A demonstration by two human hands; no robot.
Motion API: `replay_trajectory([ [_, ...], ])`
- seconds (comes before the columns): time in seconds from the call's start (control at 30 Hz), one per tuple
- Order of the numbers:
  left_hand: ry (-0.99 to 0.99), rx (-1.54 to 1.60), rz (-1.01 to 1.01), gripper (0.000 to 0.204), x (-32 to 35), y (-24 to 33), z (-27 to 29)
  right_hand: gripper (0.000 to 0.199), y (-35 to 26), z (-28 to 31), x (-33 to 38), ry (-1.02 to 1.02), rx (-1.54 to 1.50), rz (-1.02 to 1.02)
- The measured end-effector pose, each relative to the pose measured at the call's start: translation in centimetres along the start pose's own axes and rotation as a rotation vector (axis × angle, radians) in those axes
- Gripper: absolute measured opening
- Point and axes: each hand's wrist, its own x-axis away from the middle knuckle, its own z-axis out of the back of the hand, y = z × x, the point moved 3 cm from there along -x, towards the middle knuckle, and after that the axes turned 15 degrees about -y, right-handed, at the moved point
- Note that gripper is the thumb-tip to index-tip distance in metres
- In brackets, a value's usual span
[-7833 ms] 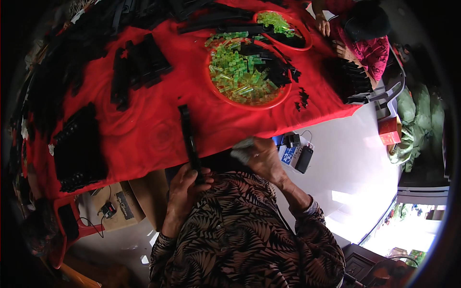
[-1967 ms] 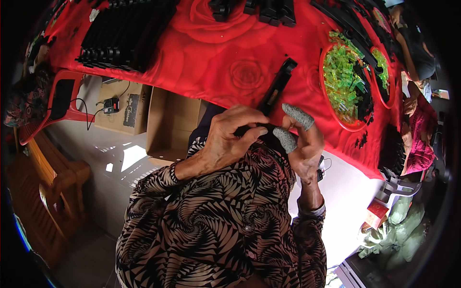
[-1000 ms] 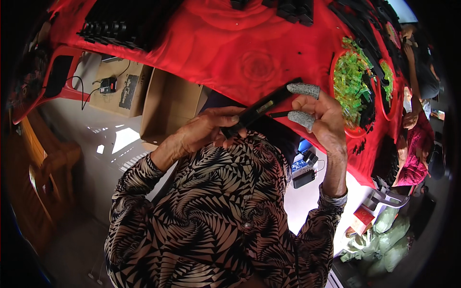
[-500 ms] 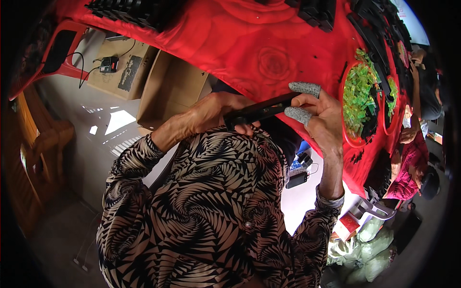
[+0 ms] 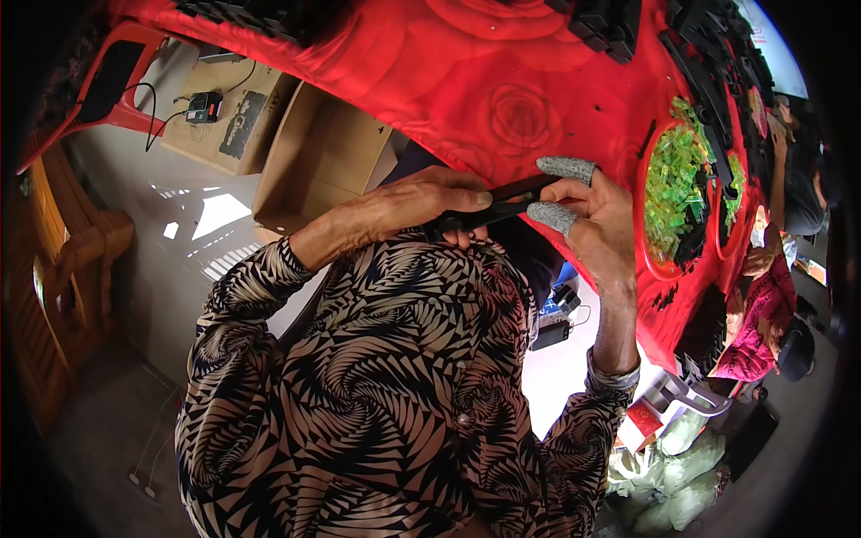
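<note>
Between my two hands is a long black plastic part [image 5: 491, 214], held above my lap at the edge of the red-covered table [image 5: 448, 117]. My left hand [image 5: 429, 199] grips its near end, the thumb lying along the top and the fingertips curled underneath. At the other end, my right hand [image 5: 592, 211] closes on the part with its thumb and forefinger, both wearing grey knitted finger covers [image 5: 567, 168]. To the right of that hand stands a red bowl [image 5: 653, 262] of small translucent yellow-green pieces [image 5: 671, 179], with some black bits in it.
Black plastic parts [image 5: 610, 31] lie in stacks along the table's far and right sides. An open cardboard box [image 5: 309, 161] is on the floor at left, near a red chair [image 5: 121, 76]. Other people [image 5: 758, 314] sit at the right. Pale bags [image 5: 686, 475] lie at lower right.
My left thumb has come over the top of the black part and moved along it toward the right hand. The right hand has shifted very little. The whole view has turned slightly.
</note>
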Motion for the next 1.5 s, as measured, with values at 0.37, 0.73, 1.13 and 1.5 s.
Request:
replay_trajectory([
  [0.37,0.063,-0.109,0.043,0.037,0.1,0.2,-0.2,0.045,-0.4,-1.0,0.3,0.040,0.080,0.053],
  [0.73,0.089,-0.222,0.001,0.035,0.1,0.4,-0.6,0.052,0.8,-2.7,1.0,0.186,0.208,0.239],
  [1.13,0.101,-0.249,-0.002,0.036,0.2,0.6,-0.7,0.055,1.5,-3.1,1.1,0.292,0.256,0.301],
  [1.5,0.282,-0.382,-0.086,0.031,-0.2,-0.4,-1.0,0.056,2.4,-2.6,1.2,0.295,0.246,0.314],
])
